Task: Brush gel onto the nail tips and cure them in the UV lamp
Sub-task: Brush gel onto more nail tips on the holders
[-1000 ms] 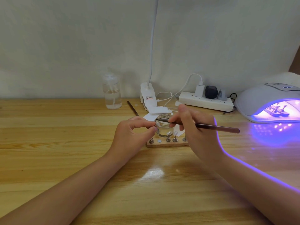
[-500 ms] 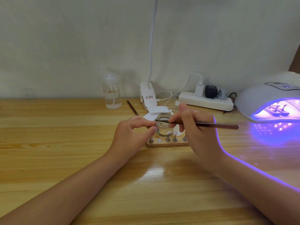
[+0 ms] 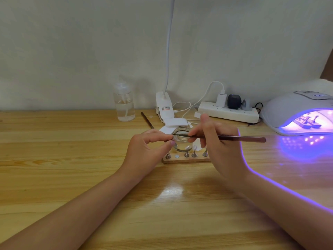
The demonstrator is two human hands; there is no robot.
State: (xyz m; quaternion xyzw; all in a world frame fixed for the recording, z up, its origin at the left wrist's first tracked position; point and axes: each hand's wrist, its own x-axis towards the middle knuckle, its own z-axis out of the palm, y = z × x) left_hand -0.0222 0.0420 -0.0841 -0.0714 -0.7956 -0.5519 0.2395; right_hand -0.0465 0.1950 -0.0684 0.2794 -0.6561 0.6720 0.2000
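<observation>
The right hand (image 3: 219,141) is pinching a brush (image 3: 234,138) between thumb and curled fingers (image 3: 193,133) near its front end, the handle lying almost level and pointing right towards the lamp (image 3: 288,107). The brush tip is reaching left across the mouth of a small glass jar (image 3: 181,149), right up to the left hand (image 3: 146,150). That hand's thumb and forefinger are pressing together just where the tip ends; whatever they are pinching is too small to make out, though it may be a nail tip. The jar is standing just behind a wooden holder (image 3: 182,159) on the table (image 3: 72,159), and several nail tips (image 3: 187,147) are sitting upright on metal stands along the holder, close beneath both hands. A second brush (image 3: 146,120) is lying on the table behind the left hand. Farther back a clear bottle (image 3: 124,105), a white clip lamp base (image 3: 164,109) and a power strip (image 3: 228,112) are lining the wall. At far right the lamp is glowing violet, with a holder of tips visible inside, well apart from the hands.
</observation>
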